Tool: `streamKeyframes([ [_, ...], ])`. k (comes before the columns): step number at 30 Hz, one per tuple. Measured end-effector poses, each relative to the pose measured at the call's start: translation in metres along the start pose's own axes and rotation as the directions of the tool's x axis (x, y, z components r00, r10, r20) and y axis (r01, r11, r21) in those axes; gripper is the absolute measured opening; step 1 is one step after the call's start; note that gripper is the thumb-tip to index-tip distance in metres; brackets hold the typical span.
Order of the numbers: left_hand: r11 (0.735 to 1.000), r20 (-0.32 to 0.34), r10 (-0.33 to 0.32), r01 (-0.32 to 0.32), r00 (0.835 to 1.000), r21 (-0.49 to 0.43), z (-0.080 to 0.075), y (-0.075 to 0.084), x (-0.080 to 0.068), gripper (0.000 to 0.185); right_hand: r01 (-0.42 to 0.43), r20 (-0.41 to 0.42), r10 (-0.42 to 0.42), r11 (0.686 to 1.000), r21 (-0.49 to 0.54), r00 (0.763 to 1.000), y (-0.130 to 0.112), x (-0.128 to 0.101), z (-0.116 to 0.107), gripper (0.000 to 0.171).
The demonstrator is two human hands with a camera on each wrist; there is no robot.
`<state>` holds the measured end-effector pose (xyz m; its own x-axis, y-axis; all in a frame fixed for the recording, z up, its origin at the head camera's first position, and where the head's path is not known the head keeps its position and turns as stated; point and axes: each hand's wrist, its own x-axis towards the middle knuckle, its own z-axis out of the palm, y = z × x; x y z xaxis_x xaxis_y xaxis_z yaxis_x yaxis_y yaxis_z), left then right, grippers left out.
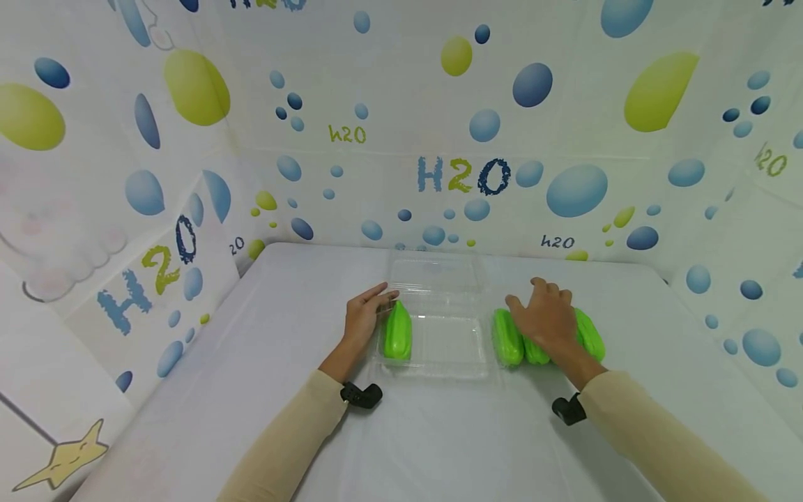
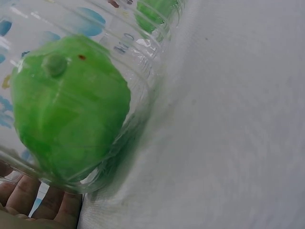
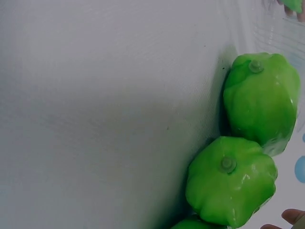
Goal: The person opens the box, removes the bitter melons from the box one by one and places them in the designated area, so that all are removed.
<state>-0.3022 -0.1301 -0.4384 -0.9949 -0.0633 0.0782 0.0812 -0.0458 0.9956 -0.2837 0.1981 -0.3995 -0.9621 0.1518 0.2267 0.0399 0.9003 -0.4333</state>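
Note:
A clear plastic clamshell tray [image 1: 448,348] lies open in the middle of the white table, its lid [image 1: 436,272] folded back. One green ridged toy vegetable [image 1: 398,332] lies inside along the tray's left wall; the left wrist view shows it [image 2: 71,109] close up through the plastic. My left hand [image 1: 369,312] rests with straight fingers against the tray's left side, by that vegetable. Right of the tray lie three more green vegetables [image 1: 507,339] side by side. My right hand [image 1: 544,315] lies over them, fingers spread. Two of them [image 3: 259,95] [image 3: 231,181] show fully in the right wrist view.
A white cloth covers the table [image 1: 439,432]. Walls of bubble-printed sheeting [image 1: 464,174] close in the back and both sides. A slanted printed panel [image 1: 157,279] stands at the left edge of the table.

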Motion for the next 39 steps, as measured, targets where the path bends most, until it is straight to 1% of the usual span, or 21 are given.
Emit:
streamKeyframes([
  [4,1.0,0.025,-0.014,0.015,1.0,-0.02,-0.001,0.005,-0.001,0.044,-0.004,0.009,0.004,1.0,-0.002,1.0,-0.004,0.0,0.004,0.071],
  [9,0.999,0.037,-0.034,0.035,0.999,-0.023,-0.002,0.009,-0.001,0.043,0.018,0.01,-0.018,1.0,-0.008,1.0,-0.009,0.002,0.01,0.071],
  [15,0.999,0.013,-0.011,0.011,1.0,-0.03,0.0,0.003,0.0,0.043,0.034,-0.004,-0.034,0.999,-0.004,0.999,-0.017,0.002,0.012,0.069],
  [21,1.0,-0.014,0.009,-0.009,1.0,-0.006,0.001,-0.001,0.001,0.042,0.05,-0.009,-0.05,0.999,0.015,0.999,-0.021,0.002,0.015,0.068],
  [24,1.0,-0.017,0.01,-0.01,1.0,0.0,0.001,-0.001,0.001,0.042,0.05,-0.002,-0.05,0.998,0.022,0.999,-0.023,0.001,0.016,0.068],
  [27,1.0,-0.006,0.005,-0.005,1.0,-0.008,0.0,-0.001,0.0,0.043,0.051,0.008,-0.051,0.998,0.034,0.999,-0.027,0.0,0.017,0.069],
  [31,1.0,0.023,-0.011,0.011,1.0,-0.013,0.001,0.017,-0.011,0.042,0.063,0.012,-0.063,0.997,0.046,0.998,-0.034,0.0,0.019,0.069],
  [34,1.0,0.029,-0.018,0.018,0.999,-0.001,0.002,0.031,-0.02,0.041,0.068,0.006,-0.068,0.997,0.047,0.998,-0.038,0.0,0.022,0.069],
  [39,1.0,0.021,-0.015,0.014,1.0,0.008,0.002,0.032,-0.021,0.041,0.06,0.006,-0.06,0.997,0.044,0.998,-0.043,0.0,0.024,0.068],
])
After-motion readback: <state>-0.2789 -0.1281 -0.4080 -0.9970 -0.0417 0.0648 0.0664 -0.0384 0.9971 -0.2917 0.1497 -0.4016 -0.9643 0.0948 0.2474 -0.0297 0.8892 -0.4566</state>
